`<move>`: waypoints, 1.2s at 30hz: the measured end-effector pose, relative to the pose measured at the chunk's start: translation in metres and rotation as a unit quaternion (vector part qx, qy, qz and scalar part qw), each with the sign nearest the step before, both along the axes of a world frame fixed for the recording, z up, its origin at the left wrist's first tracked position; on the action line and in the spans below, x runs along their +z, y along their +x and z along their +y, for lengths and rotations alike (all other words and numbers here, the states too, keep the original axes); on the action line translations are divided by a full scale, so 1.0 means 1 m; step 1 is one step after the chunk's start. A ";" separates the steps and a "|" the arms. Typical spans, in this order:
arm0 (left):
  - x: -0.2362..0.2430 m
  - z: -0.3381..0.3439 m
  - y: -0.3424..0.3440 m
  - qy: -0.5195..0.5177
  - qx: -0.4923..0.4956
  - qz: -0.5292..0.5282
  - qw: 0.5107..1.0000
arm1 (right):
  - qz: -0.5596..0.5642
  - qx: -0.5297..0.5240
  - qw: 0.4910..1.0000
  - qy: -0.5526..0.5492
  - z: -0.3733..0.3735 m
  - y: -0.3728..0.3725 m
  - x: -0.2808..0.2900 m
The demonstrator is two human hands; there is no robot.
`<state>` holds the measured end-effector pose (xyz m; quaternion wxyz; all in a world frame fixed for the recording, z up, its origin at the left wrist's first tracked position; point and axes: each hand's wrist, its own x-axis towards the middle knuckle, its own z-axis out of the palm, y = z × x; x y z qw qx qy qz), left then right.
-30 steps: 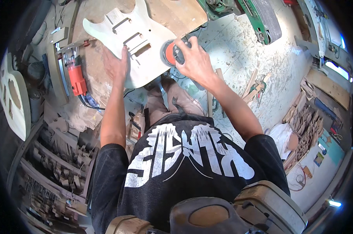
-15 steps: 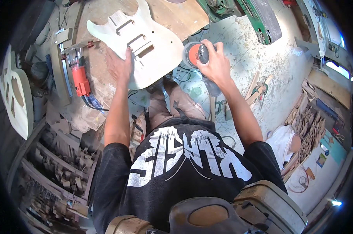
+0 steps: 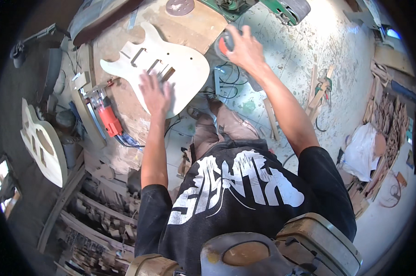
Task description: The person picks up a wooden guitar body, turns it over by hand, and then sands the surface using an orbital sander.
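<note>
A pale, unfinished electric guitar body [image 3: 189,69] lies flat on the wooden workbench [image 3: 203,30], with pickup slots cut into its face. My left hand [image 3: 155,94] is over its near left part, fingers spread and slightly blurred, around the lower slots; whether it presses on the wood I cannot tell. In my right hand [image 3: 246,48] is an orange and dark handheld sander [image 3: 223,45], gripped from above. The sander is to the right of the guitar body, apart from its edge, and my hand hides much of it.
Left of the body lies an orange trim router [image 3: 108,117]. A second guitar body [image 3: 45,147] stands at far left. A round sanding disc [image 3: 180,6] rests at the bench's far side, near green machines [image 3: 281,9]. Cables [image 3: 228,76] and a clamp [image 3: 325,85] are on the floor.
The sander has come away from the guitar body's right edge, moving farther off. My left hand has gone from the body's left side onto its face, fingers spreading. The whole view has shifted.
</note>
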<state>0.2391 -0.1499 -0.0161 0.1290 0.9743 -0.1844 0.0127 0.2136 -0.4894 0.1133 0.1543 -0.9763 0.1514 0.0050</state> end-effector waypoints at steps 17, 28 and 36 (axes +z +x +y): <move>0.003 -0.150 -0.022 0.067 -0.220 0.019 0.973 | 0.074 -0.286 0.946 0.134 -0.066 -0.205 -0.008; 0.016 -0.086 -0.054 0.044 -0.317 0.115 0.941 | 0.079 -0.261 0.948 0.163 -0.075 -0.183 -0.013; 0.016 -0.113 -0.026 0.041 -0.272 0.080 0.958 | 0.066 -0.231 0.958 0.158 -0.075 -0.175 -0.017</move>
